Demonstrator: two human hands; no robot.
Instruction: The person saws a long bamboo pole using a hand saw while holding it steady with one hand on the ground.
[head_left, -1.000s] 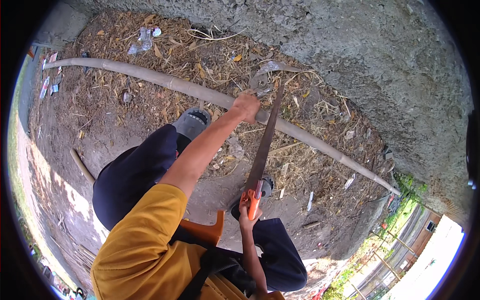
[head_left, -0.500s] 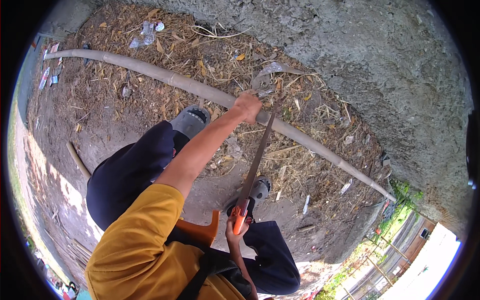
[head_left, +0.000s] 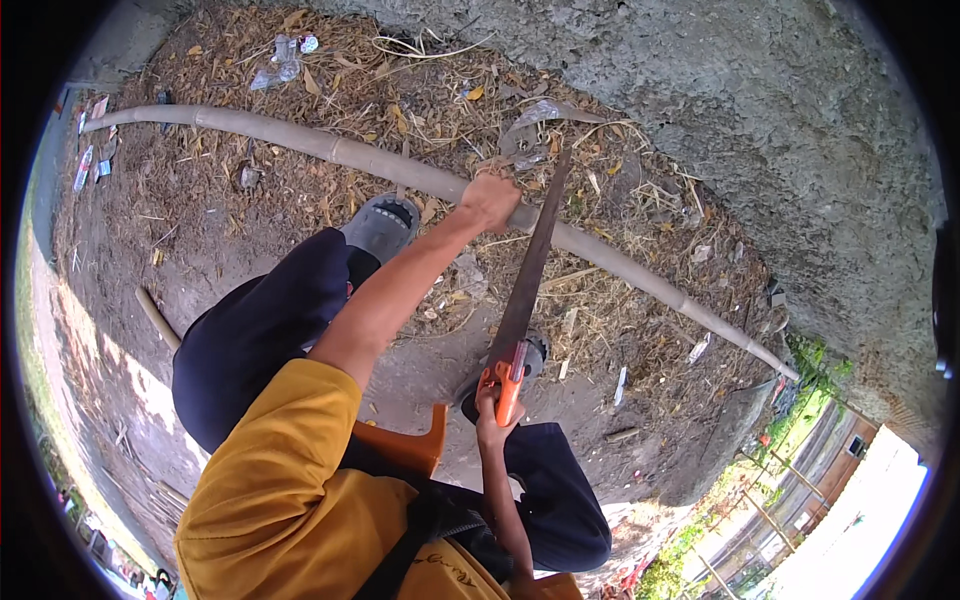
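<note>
A long pale bamboo pole (head_left: 385, 163) stretches across in front of me, from the far left to the lower right. My left hand (head_left: 490, 198) is wrapped round it near its middle. In my right hand (head_left: 496, 408) is the orange handle of a handsaw (head_left: 530, 268), gripped with the fingers closed. The dark blade points away from me and lies across the pole just right of my left hand. Whether the teeth have bitten into the bamboo I cannot tell.
A rough grey wall (head_left: 720, 110) rises beyond the pole. Dry leaves and straw (head_left: 330, 60) cover the ground, with plastic scraps (head_left: 280, 62) among them. My grey shoes (head_left: 385, 228) are planted near the pole. Beneath me is an orange seat (head_left: 425, 440); a short stick (head_left: 157, 318) lies at left.
The saw and my right hand have moved forward, away from me, so the blade reaches farther past the pole. My left hand keeps its hold on the bamboo.
</note>
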